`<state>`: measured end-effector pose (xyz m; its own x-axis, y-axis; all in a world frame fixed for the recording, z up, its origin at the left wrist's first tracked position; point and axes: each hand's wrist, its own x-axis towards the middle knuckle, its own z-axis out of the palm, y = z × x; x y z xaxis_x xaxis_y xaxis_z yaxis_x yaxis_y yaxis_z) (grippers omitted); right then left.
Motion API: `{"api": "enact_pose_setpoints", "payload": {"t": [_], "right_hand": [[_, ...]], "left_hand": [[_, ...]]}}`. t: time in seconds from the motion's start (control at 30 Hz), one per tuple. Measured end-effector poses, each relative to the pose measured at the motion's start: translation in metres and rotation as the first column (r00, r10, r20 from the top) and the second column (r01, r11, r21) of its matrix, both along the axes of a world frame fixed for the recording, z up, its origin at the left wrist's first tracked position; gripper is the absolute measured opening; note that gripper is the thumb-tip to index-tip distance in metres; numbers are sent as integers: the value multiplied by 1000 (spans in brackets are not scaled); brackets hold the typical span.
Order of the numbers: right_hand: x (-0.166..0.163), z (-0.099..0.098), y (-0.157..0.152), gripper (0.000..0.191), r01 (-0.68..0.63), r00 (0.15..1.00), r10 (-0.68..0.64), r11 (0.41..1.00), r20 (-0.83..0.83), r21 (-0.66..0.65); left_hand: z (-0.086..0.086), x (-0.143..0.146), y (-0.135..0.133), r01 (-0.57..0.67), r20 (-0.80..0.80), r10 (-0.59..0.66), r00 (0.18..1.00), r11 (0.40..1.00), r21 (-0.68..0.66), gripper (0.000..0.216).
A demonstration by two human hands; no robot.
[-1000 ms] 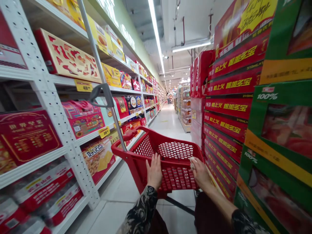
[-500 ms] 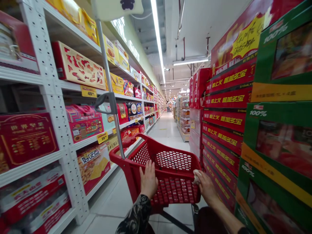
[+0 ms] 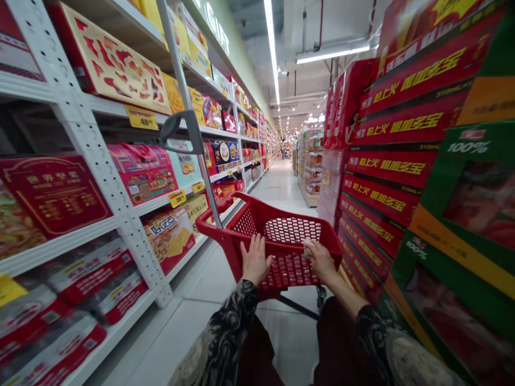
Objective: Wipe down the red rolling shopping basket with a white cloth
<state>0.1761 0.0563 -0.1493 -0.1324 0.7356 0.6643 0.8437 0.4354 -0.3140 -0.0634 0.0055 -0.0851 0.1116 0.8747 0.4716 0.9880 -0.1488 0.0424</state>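
Note:
A red plastic shopping cart point(image 3: 277, 214) with latticed sides stands in front of my knees. My left hand point(image 3: 255, 261) lies on its near rim, fingers stretched forward and slightly apart, holding nothing. Farther right on the same rim, my right hand point(image 3: 321, 260) is closed on a crumpled white cloth or tissue point(image 3: 308, 247), which touches the red plastic. From the cart's left corner rises a metal pole point(image 3: 209, 185) bearing a grey loop handle point(image 3: 183, 132). The cart basket's floor is mostly hidden by the near wall.
White shelves point(image 3: 96, 145) full of boxed goods run along the left. Close on the right stand stacked red drink cartons point(image 3: 394, 166) and green boxes point(image 3: 462, 198). Between them the tiled aisle point(image 3: 277, 185) stretches away past further displays.
My right hand has slid left along the cart's rim with the white cloth or tissue, closer to my left hand. The view has tilted down, and the sign atop the pole is out of sight.

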Motion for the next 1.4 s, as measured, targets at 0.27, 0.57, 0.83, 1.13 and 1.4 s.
{"api": "enact_pose_setpoints", "payload": {"t": [0.27, 0.57, 0.83, 1.13, 1.4], "right_hand": [[31, -10, 6, 45, 83, 994, -79, 996, -71, 43], [-13, -5, 0, 51, -31, 999, 31, 998, 17, 46], [-10, 8, 5, 45, 31, 999, -31, 998, -9, 55], [-23, 11, 0, 44, -28, 999, 29, 999, 38, -28], [-21, 17, 7, 45, 19, 1000, -19, 999, -6, 35]], "left_hand": [[-3, -6, 3, -60, 17, 60, 998, 998, 7, 60], [-16, -11, -2, -45, -28, 46, 999, 998, 37, 66], [-16, -12, 1, -56, -26, 57, 998, 998, 22, 74], [-10, -18, -1, -61, -54, 63, 997, 997, 37, 75], [-15, -12, -1, -33, -46, 35, 998, 999, 35, 75]]}}
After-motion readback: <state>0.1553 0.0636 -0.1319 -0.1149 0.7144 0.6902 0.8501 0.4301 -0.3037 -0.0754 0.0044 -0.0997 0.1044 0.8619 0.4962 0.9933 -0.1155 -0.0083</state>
